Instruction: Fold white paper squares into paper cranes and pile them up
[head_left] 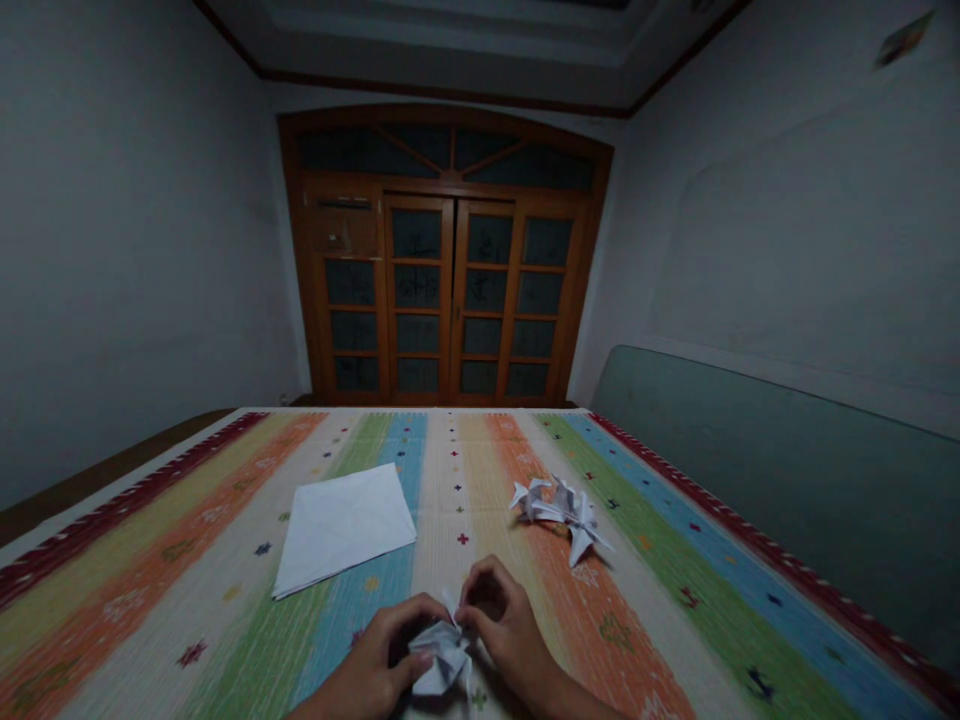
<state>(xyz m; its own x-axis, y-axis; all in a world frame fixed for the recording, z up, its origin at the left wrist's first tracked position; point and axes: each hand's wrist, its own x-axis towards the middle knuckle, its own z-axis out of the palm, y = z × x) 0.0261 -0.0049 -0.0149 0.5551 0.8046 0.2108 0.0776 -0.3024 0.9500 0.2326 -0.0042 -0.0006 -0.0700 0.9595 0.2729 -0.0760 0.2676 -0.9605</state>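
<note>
Low in the view, my left hand (382, 660) and my right hand (499, 625) hold a partly folded piece of white origami paper (442, 658) between them. Its creased points stick out past my fingers, and my fingers hide part of it. A small stack of square white paper (341, 530) lies on the striped cloth to the upper left of my hands, out of their reach by a short gap. To the upper right sit folded white origami figures (561, 510), possibly cranes, touching each other. Neither hand touches them.
Everything lies on a wide woven cover (457, 450) with coloured stripes and small embroidered stars. A grey-green padded panel (772, 480) runs along its right side. Beyond its far edge stand wooden glazed double doors (442, 300).
</note>
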